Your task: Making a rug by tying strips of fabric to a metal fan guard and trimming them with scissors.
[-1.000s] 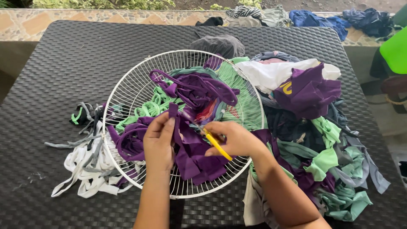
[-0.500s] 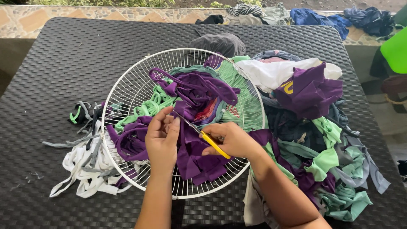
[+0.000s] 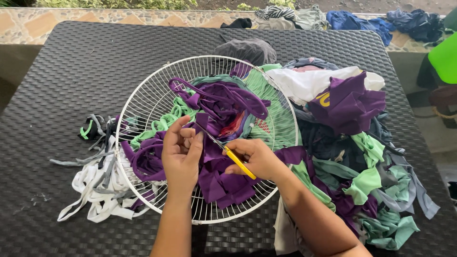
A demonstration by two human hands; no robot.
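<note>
**Fabric cutting partly done, a large heap left**

A dark woven table (image 3: 71, 62) is taken up by the work. To the right a large heap of clothing (image 3: 352, 143) — purple, white, green, grey — lies uncut, and this looks like the bulk of what remains. A round white wire grille (image 3: 143, 100) is set in the middle, with purple and green strips draped over it. Left of it a smaller pile of cut strips (image 3: 95, 185) is gathered, white and grey. On the grille, a purple cloth (image 3: 219, 181) is pinched by the left hand (image 3: 181, 157), fingers closed on its edge. Yellow-handled scissors (image 3: 233, 159) are gripped in the right hand (image 3: 257, 159) — blades at the cloth.
</note>
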